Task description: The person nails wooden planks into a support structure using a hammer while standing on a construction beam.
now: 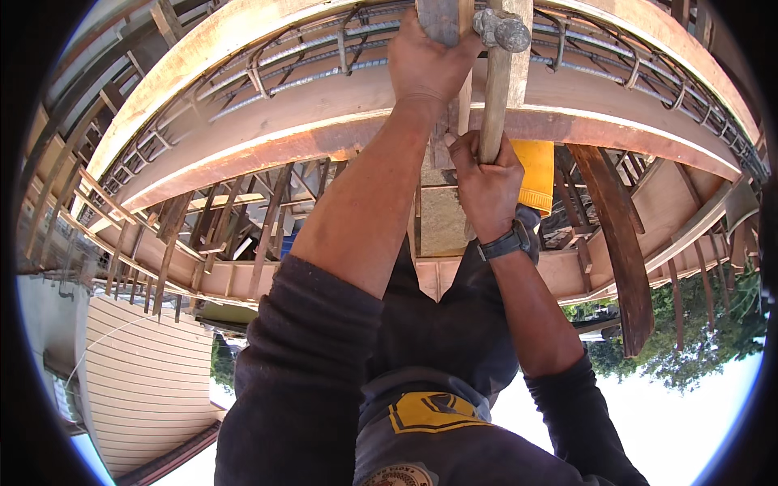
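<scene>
My left hand (429, 61) reaches up to the top of the picture and is closed around the end of an upright wooden piece (444, 14). My right hand (486, 182), with a dark watch (504, 243) on its wrist, grips the lower end of a hammer's wooden handle (496, 97). The grey metal hammer head (502, 29) sits beside my left hand, close to the wooden piece. Both forearms are bare below dark rolled sleeves.
A long curved wooden beam form (267, 134) holds a cage of steel bars (324, 61). Many thin timber props (267, 227) stand behind it. A yellow object (536, 174) shows behind my right hand. A dark plank (620, 243) leans at the right; trees (689, 340) and a pale ribbed wall (142, 381) are in the lower part of the picture.
</scene>
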The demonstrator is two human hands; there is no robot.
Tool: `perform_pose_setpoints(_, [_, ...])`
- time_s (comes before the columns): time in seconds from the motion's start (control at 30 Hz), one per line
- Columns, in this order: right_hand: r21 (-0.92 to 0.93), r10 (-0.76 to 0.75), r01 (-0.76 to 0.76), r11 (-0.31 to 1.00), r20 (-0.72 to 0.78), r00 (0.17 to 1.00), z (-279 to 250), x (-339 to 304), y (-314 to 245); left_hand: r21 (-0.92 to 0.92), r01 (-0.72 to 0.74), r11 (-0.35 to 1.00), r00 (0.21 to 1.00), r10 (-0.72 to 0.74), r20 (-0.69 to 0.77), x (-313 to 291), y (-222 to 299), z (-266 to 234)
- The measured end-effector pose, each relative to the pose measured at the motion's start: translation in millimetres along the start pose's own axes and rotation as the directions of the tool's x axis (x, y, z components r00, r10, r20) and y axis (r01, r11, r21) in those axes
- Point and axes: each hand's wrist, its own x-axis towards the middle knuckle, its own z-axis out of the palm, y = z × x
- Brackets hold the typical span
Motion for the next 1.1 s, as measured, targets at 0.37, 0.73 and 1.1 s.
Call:
perform_pose_setpoints(0.37, [0.079, 0.007, -0.006, 0.997, -0.02, 1.0, 5.6, -7.1, 5.4, 0.172, 0.029, 0.985, 0.999, -0.035, 0.032, -4.3, 8.8, -0.4])
perform_pose_setpoints(0.73, [-0.072, 0.147, -0.13, 0.989, 0.31, 0.939, -107.3, -58.0, -15.3, -0.007, 0.043, 0.999, 0.999, -0.043, -0.008, 1.0, -10.7, 4.6])
perform_pose_setpoints(1.1, [-0.237, 0.078, 0.049, 0.97, 0.497, 0.864, -115.2, -55.1, -1.0, -0.083, 0.062, 0.995, 0.997, -0.058, 0.049, 0.0, -4.1, 5.6])
